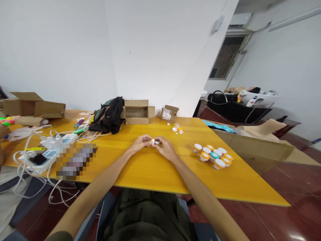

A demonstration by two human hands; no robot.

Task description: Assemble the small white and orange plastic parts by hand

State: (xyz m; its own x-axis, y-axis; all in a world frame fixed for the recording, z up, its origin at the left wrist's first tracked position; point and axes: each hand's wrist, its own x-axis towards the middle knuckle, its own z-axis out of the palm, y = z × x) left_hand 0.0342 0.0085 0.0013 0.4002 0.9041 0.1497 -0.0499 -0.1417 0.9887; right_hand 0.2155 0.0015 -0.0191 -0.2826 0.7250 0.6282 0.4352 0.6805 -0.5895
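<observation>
Above the yellow table (140, 170) a small jar (156, 142) lies sideways between my two hands. Its white cap with an orange edge points left, and the clear body shows something dark inside. The fingers of my left hand (141, 143) pinch the cap end. My right hand (166, 148) is closed around the body. To the right stands a cluster of several similar clear jars with white, orange and teal lids (214, 155). Loose white and orange lids and small white pieces (177, 129) lie beyond my right hand.
An open cardboard box (136, 112) and a smaller carton (170, 113) stand by the wall, beside a black bag (110, 115). Left are a power strip (52, 154) with white cables and a blurred-out object (76, 161). Another person's hand (3, 131) shows at the left edge.
</observation>
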